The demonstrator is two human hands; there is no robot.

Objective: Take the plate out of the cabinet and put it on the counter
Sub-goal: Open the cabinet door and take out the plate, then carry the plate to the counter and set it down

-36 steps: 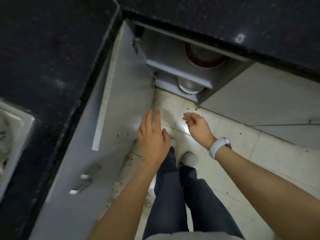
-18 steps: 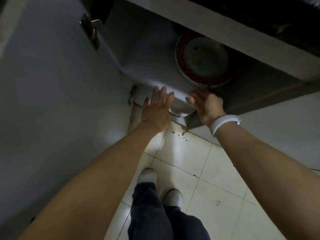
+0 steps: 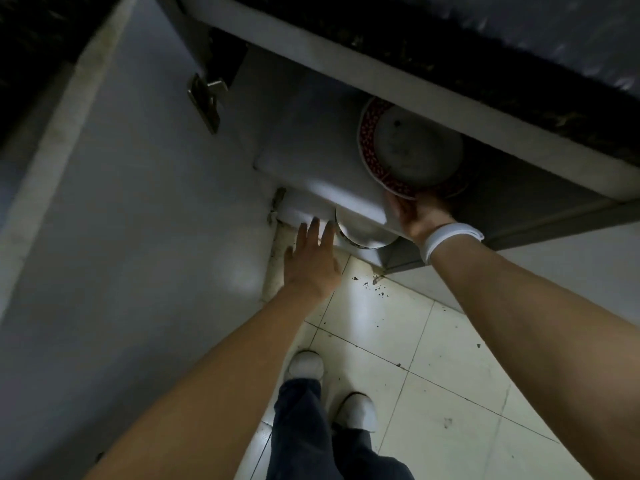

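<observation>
Red-rimmed plate point(image 3: 372, 150) on upper shelf — right hand point(image 3: 417, 214) grasping its near edge; left hand point(image 3: 311, 261) open, fingers spread.

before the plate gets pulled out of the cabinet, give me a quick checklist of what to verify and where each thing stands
1. Cabinet door swung fully open, out of the way: ok.
2. Right hand at the near edge of the plate: ok; whether the fingers have closed on it: cannot tell.
3. Plate still on the upper shelf: ok, not lifted yet.
4. Room to slide the plate out under the counter edge: cannot tell, the gap looks tight.
5. Left hand free to help: ok, open and empty near the lower shelf.
6. Metal bowl below clear of the plate's path: ok.
</observation>
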